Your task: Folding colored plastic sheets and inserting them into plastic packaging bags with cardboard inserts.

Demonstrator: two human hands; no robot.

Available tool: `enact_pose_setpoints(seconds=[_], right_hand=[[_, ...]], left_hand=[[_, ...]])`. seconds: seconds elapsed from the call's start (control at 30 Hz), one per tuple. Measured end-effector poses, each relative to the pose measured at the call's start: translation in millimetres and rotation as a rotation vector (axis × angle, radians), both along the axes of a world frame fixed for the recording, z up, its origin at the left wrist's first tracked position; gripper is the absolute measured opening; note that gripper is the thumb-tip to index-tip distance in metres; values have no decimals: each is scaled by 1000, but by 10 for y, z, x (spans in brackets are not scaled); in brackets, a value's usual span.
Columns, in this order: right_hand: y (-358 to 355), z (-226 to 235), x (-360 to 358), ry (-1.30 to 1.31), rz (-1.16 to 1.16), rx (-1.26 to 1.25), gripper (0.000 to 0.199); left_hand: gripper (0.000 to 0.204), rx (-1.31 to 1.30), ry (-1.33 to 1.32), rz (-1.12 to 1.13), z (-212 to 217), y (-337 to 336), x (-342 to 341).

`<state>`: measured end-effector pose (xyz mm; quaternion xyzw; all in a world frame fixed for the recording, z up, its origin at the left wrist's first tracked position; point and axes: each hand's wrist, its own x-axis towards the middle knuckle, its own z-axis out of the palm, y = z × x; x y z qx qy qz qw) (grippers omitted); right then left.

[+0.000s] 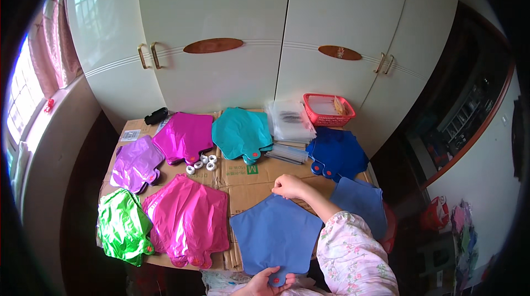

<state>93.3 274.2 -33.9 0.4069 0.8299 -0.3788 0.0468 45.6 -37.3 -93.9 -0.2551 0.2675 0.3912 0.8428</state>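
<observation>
Blue five-sided sheet [276,235] at the frame's lower centre, over the near edge of the bench [242,190], right grip [289,186] pinching its top corner, left grip [266,283] holding its bottom tab [280,276], I watch remotely.

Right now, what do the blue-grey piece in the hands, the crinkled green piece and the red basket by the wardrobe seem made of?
The blue-grey piece looks matte, perhaps fabric or soft plastic: its surface shows few highlights. The green piece is probably shiny metallic film or foil: bright, crinkled glints. The red basket seems moulded plastic, slightly glossy, with a smooth rim.
</observation>
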Motion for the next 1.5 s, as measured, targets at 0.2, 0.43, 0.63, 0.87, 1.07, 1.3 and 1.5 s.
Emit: enact_pose_setpoints(seconds=[0.2, 0.43, 0.63, 0.87, 1.07, 1.3, 1.5], right_hand=[[-27, 128, -38, 96, 106, 49, 20], [209, 197, -94, 224, 209, 398, 22], [425, -200, -258, 207, 202, 544, 21], [414, -231, -338, 290, 128, 557, 20], [369, -228, -265, 292, 119, 502, 20], [480, -469, -499, 282, 146, 464, 21], [361, -382, -382, 199, -79, 419, 29]], left_hand=[[17, 67, -6, 36, -12, -78, 8], [20, 254, 109, 3, 206, 176, -82], [21, 215, 221, -4, 375, 562, -118], [24, 173, 317, -36, 316, 705, -219], [30, 112, 203, -5, 382, 741, -190], [26, -50, 3, 94, 88, 702, -286], [21, -7, 216, 48, 806, 735, -3]])
